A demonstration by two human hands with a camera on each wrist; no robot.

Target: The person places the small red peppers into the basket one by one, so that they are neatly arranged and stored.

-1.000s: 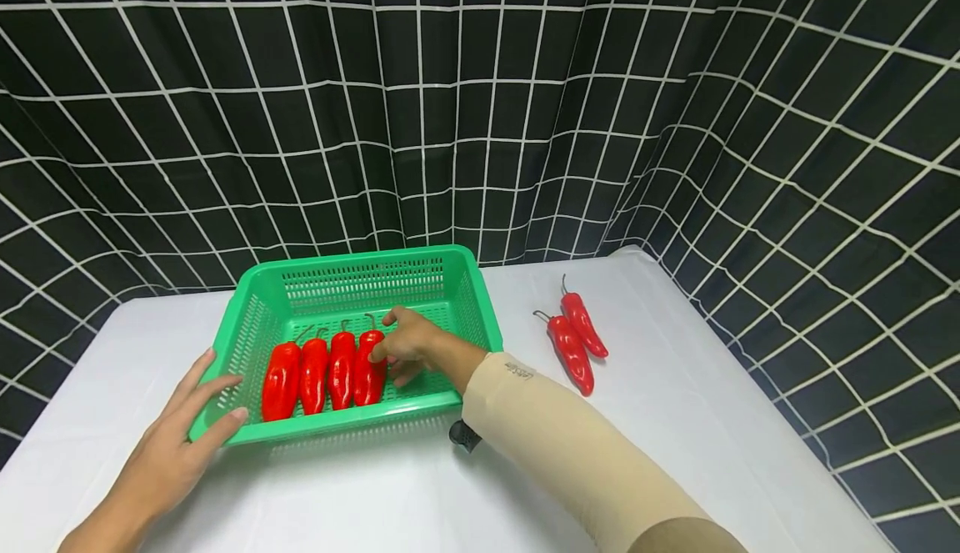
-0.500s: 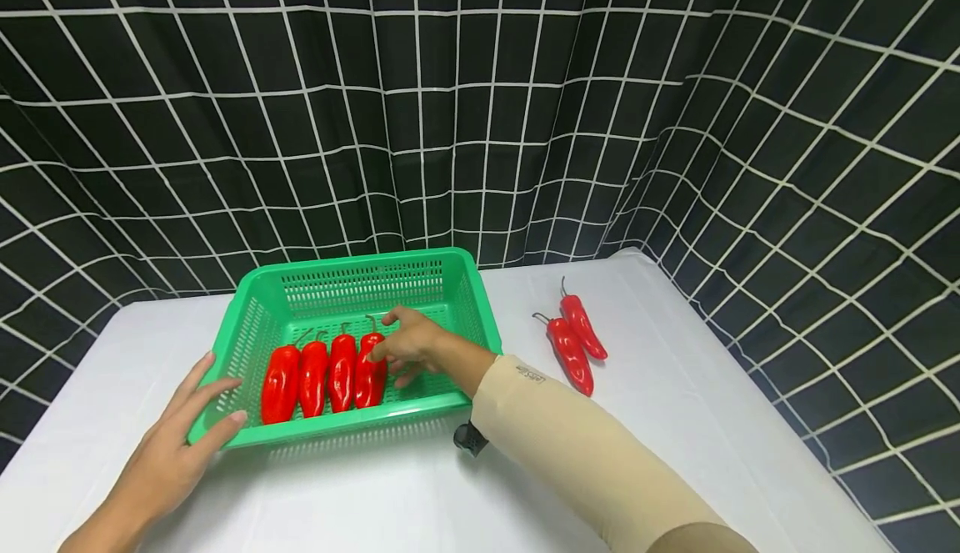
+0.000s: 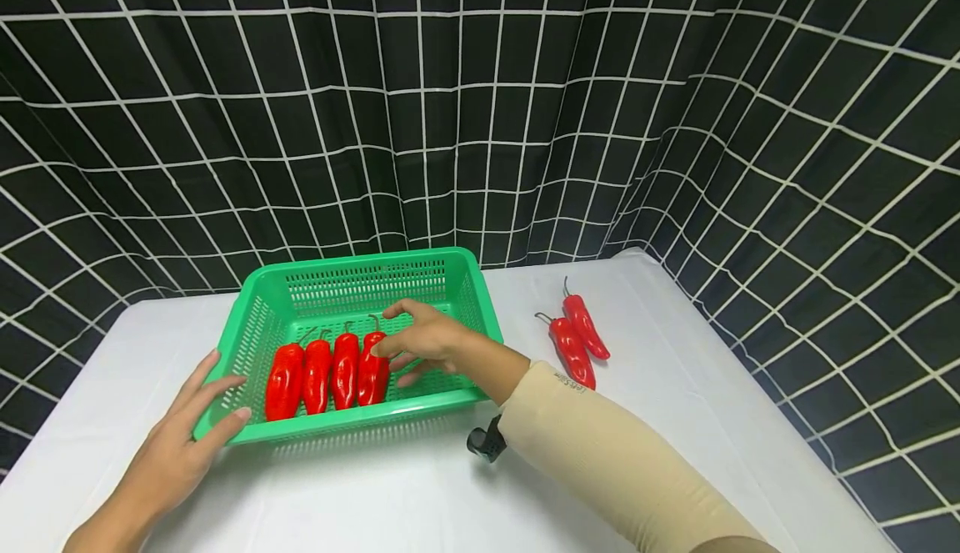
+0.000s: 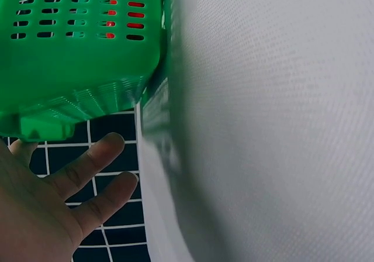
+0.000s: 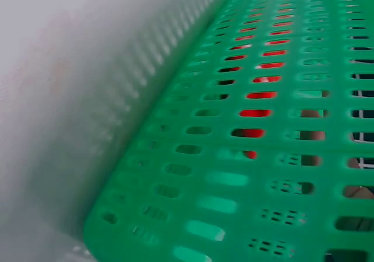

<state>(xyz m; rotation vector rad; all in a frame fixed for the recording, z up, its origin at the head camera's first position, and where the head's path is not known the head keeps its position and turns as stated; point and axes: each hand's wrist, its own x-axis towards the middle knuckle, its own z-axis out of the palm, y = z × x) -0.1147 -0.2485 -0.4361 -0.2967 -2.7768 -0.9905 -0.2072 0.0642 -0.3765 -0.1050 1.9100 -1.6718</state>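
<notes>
A green plastic basket [image 3: 360, 413] with slotted walls stands on the white table, with several glossy red peppers [image 3: 346, 372] lying side by side in it, stems toward the back. My left hand [image 3: 176, 440] rests at its front left corner, thumb on the front rim and index finger over the side rim; the left wrist view shows other fingers straight and spread outside the basket. Over the basket, my right hand [image 3: 427, 338] has its fingers apart and holds nothing, the thumb overlapping the rightmost pepper [image 3: 372, 378]. Through the slots in the right wrist view, red peppers [image 5: 255, 112] show.
Two more red peppers [image 3: 573, 353] [image 3: 587, 328] lie on the white table [image 3: 675, 419] right of the basket. A black curtain with white grid lines [image 3: 480, 103] hangs behind and along the right. A black camera [image 3: 487, 440] sits under my right wrist.
My right hand has drawn slightly up and away from the rightmost pepper with its fingers spreading, the forearm shifting right. The pepper stays in the basket; my left hand keeps its place on the rim.
</notes>
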